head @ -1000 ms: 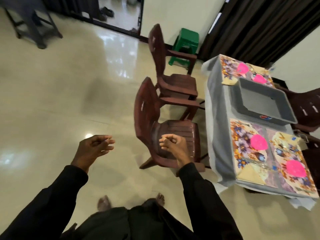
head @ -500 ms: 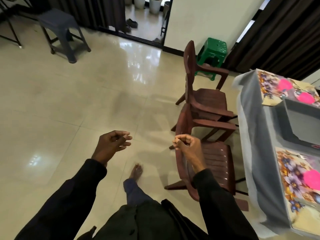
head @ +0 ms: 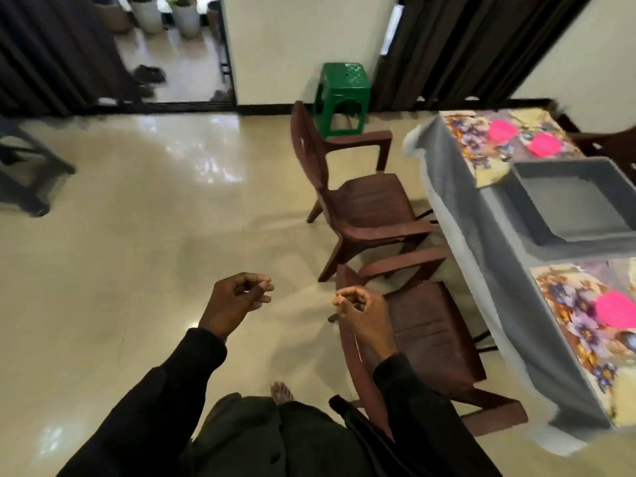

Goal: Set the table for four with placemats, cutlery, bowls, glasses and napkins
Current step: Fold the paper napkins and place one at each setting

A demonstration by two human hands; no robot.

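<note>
Both hands were raised over the floor, off the table's (head: 499, 256) long side and well apart from it. The left hand (head: 237, 301) was the farther from the table; its fingers were loosely curled, thumb near the fingertips, with nothing in them. The right hand (head: 363, 309), between the left hand and the table, had its fingers curled closer toward the palm and also held nothing that could be seen. It hovered above the back of the nearer brown chair (head: 430, 342), which stood against the table's side; a second brown chair (head: 371, 208) stood further along the same side.

On the table's grey cloth lay a flowered placemat (head: 571, 339) at the near end, with a pink bowl (head: 616, 309) on it. A grey tub (head: 568, 208) sat on the middle of the table. At the table's far end lay more flowered placemats (head: 468, 139) bearing two pink bowls (head: 503, 129). Any cutlery there was too blurred to make out. A green stool (head: 344, 87) stood beyond the table's far corner, by the wall.
</note>
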